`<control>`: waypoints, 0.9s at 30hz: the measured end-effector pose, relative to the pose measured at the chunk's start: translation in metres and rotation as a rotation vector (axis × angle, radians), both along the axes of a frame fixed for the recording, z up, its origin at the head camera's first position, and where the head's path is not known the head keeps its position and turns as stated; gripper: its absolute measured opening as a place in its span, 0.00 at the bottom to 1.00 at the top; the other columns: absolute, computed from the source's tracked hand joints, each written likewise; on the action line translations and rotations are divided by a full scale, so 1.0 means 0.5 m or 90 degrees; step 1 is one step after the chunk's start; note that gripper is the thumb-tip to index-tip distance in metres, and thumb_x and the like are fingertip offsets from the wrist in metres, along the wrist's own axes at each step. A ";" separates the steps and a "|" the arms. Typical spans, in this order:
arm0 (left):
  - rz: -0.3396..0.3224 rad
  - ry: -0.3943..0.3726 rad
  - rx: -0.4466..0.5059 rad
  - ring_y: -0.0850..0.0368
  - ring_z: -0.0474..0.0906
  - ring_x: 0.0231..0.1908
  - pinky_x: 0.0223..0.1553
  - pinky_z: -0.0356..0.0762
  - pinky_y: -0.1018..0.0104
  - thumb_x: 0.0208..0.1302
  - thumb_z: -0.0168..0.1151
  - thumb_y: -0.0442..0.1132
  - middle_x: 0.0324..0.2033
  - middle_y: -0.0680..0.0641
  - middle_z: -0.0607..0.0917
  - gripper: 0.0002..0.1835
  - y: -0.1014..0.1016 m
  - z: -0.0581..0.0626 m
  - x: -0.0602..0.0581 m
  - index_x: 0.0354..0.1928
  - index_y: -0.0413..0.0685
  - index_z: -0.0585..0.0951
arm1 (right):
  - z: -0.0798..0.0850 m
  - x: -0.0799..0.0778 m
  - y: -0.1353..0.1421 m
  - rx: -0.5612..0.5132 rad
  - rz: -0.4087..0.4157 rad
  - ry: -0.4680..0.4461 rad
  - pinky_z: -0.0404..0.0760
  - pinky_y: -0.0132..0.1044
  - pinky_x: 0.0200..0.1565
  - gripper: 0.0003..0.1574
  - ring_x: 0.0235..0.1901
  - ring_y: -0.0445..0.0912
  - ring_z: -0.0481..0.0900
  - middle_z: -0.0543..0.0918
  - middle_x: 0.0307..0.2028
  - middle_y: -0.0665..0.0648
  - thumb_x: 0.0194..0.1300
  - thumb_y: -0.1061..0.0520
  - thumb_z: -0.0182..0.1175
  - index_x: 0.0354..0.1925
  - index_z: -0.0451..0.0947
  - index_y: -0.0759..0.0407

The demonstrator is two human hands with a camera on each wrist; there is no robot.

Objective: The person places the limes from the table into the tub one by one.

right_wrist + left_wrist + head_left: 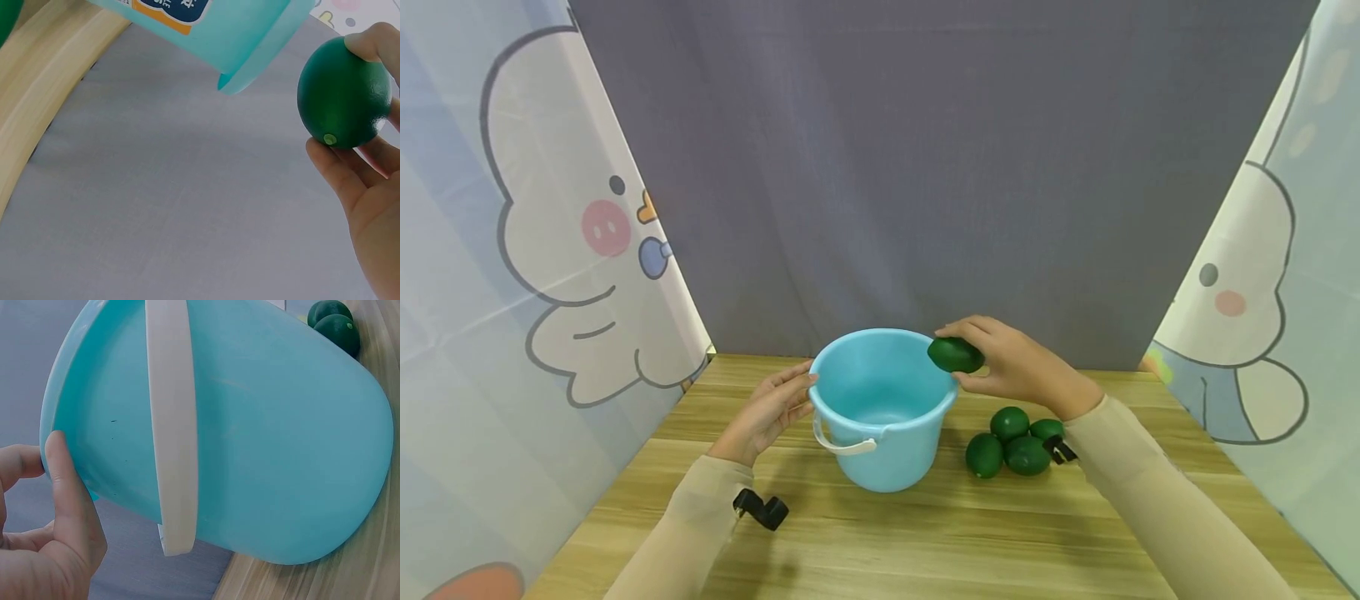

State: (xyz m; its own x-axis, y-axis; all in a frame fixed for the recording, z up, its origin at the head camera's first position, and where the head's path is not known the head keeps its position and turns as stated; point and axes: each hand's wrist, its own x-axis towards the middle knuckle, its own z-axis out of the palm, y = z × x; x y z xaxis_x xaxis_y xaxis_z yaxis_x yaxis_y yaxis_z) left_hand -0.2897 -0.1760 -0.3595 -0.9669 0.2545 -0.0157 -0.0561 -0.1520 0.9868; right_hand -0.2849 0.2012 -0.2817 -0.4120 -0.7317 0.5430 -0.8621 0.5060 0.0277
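A light blue bucket (885, 454) stands upright on the table, its white handle (844, 448) hanging down at the front left. My left hand (769, 415) holds the bucket's rim at the left, and the left wrist view shows the thumb on one side of the rim and a finger on the other. A glossy dark green lime (342, 94) is pinched between the thumb and fingers of my right hand (1011, 362). In the head view this lime overlaps the bucket's right rim. Inside the bucket only bare blue wall and bottom show.
Several more limes (1009, 424) lie in a cluster on the wooden table (880, 550), right of the bucket and below my right wrist. A grey cloth (910, 183) hangs behind the table. Printed curtains (467, 275) flank it on both sides.
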 end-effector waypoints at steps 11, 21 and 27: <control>-0.003 0.001 -0.002 0.64 0.81 0.39 0.40 0.83 0.76 0.74 0.59 0.38 0.61 0.38 0.72 0.32 0.001 0.000 0.000 0.75 0.38 0.62 | 0.004 -0.008 -0.010 -0.007 0.001 -0.043 0.85 0.34 0.43 0.32 0.48 0.42 0.77 0.79 0.55 0.53 0.61 0.54 0.69 0.62 0.75 0.58; -0.002 -0.002 -0.006 0.63 0.81 0.42 0.43 0.83 0.75 0.74 0.59 0.39 0.62 0.38 0.71 0.32 -0.001 -0.001 0.002 0.75 0.39 0.62 | 0.017 -0.006 -0.032 0.005 0.010 -0.096 0.84 0.34 0.42 0.32 0.47 0.42 0.77 0.79 0.55 0.52 0.62 0.54 0.68 0.63 0.75 0.57; -0.002 -0.001 -0.006 0.64 0.80 0.40 0.42 0.83 0.75 0.74 0.59 0.39 0.60 0.39 0.73 0.32 0.000 -0.001 0.001 0.75 0.39 0.62 | 0.019 -0.007 -0.040 0.007 0.006 -0.132 0.84 0.32 0.40 0.31 0.44 0.41 0.76 0.79 0.54 0.52 0.63 0.54 0.68 0.63 0.75 0.57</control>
